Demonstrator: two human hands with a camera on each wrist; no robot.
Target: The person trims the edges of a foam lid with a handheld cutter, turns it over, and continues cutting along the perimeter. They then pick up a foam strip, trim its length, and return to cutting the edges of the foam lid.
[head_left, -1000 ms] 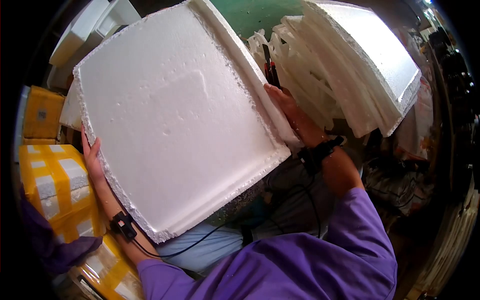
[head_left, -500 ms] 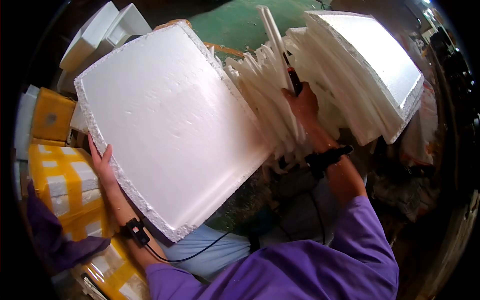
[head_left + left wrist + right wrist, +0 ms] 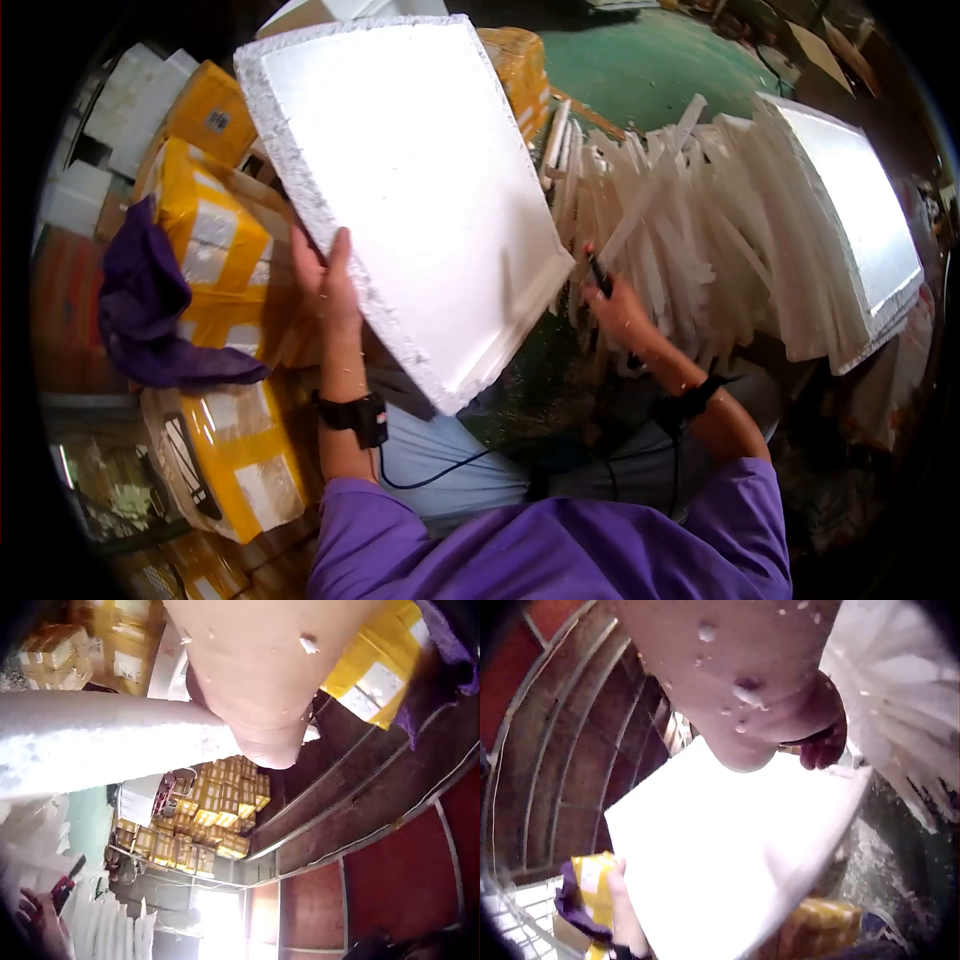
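A white foam box lid point(image 3: 400, 180) is held up at a tilt by my left hand point(image 3: 335, 285), which grips its left edge with the thumb over the face. A raised lip point(image 3: 515, 325) runs along the lid's lower right side. My right hand point(image 3: 622, 312) holds a utility knife point(image 3: 598, 272) with a black and red handle, close to the lid's right corner. The knife point(image 3: 64, 885) also shows in the left wrist view. Foam crumbs stick to both wrists.
Many cut foam strips point(image 3: 650, 220) lie heaped to the right, beside a stack of foam lids point(image 3: 850, 200). Yellow-taped foam boxes point(image 3: 215, 250) stand at the left, a purple cloth point(image 3: 145, 300) draped over them. The green floor point(image 3: 640, 65) shows beyond.
The right hand has let go of a long foam strip onto the heap and come back toward the lid with the knife. The left hand has turned and shifted the lid rightward.
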